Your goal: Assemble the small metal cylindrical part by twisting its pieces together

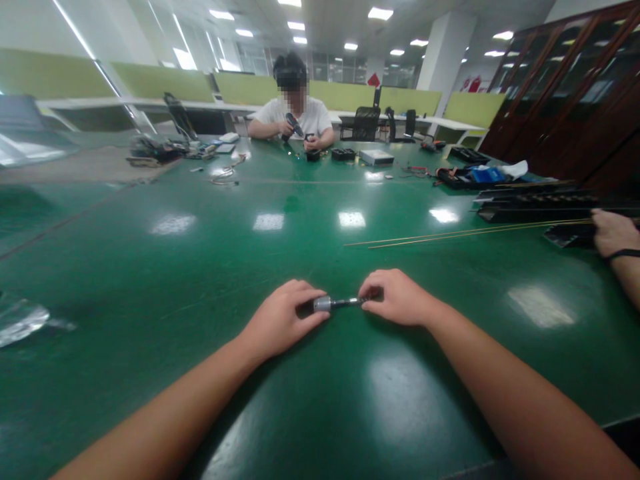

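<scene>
Just above the green tabletop (210,267), a small metal rod-shaped part (345,303) spans the gap between my two hands. Its wider grey cylindrical end (323,304) sits between the thumb and fingers of my left hand (285,317). The thinner, darker shaft runs to the right, where the thumb and fingertips of my right hand (397,298) pinch its far end. My right fingers partly hide that end, and the exact kind of part is too small to tell.
Two long thin rods (425,237) and black metal profiles (535,203) lie at right, by another person's hand (615,233). Across the table a person (295,113) holds a power drill (294,123). Clear plastic (23,319) lies at left, a tool bag (475,177) at far right.
</scene>
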Available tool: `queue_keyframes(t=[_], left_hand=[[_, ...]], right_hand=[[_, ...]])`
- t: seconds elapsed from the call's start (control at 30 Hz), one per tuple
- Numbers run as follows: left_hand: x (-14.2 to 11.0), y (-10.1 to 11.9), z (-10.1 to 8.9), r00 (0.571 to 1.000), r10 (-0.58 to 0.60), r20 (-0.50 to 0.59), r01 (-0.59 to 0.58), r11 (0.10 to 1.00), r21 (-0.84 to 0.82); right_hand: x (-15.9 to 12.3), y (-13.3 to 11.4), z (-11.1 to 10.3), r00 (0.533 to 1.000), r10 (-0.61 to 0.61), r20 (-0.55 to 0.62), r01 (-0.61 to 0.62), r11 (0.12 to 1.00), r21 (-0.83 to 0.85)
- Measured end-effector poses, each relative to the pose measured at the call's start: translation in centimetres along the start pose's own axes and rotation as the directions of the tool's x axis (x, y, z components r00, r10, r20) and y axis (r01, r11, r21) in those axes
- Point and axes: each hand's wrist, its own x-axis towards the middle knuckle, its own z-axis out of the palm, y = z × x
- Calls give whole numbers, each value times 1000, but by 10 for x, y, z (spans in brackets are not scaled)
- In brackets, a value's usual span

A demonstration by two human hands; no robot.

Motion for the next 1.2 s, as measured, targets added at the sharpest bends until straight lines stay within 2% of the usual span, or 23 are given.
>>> queue_keyframes(t=[0.33,0.43,0.6,0.7,0.8,1.03,1.2], left_hand=[[0,2,-1,1000,1,-8,-1,1000,-11],[0,2,-1,1000,8,-14,-8,1000,-13],[1,3,1,999,28,-25,-28,1000,-10],[0,7,2,999,1,-41,-1,1000,1],[-1,9,1,999,-22,-39,23,1000,20],[-1,7,0,999,34,-16,-34,999,-10],[0,4,2,999,48,9,-49,998,35]], right_hand=[[-3,7,-12,1000,28,-11,-27,999,25],[-1,2,-5,1000,17,-10,-16,998,56],[12,-16,23,992,-121,-38,122,992,26],[17,-22,34,985,-148,-87,149,989,-6],[17,-21,36,983,-155,-98,156,988,-1],[10,-18,31,984,-142,-104,143,990,4],[11,-19,31,984,-146,-106,150,988,29]])
